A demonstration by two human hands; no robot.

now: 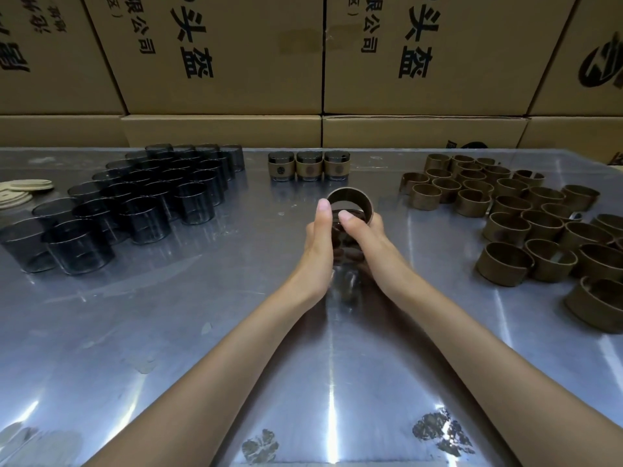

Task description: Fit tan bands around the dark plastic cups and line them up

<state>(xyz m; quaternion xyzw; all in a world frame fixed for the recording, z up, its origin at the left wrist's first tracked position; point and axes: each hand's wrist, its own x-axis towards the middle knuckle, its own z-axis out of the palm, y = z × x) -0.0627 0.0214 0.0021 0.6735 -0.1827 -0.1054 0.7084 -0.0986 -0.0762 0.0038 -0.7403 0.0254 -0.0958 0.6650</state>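
Both hands meet mid-table: the left hand grips a dark plastic cup lying between the palms, while the right hand pinches a tan band at the cup's far end. Keeping the band square to the cup should stop it jamming. Three banded cups line the far edge.

Cardboard boxes behind metal table; pale discs far left.

Shiny metal bench: dark cups bunched at 10 o'clock, three banded cups in a row at 12, loose tan bands spread approx 2 o'clock, pale discs far left edge.
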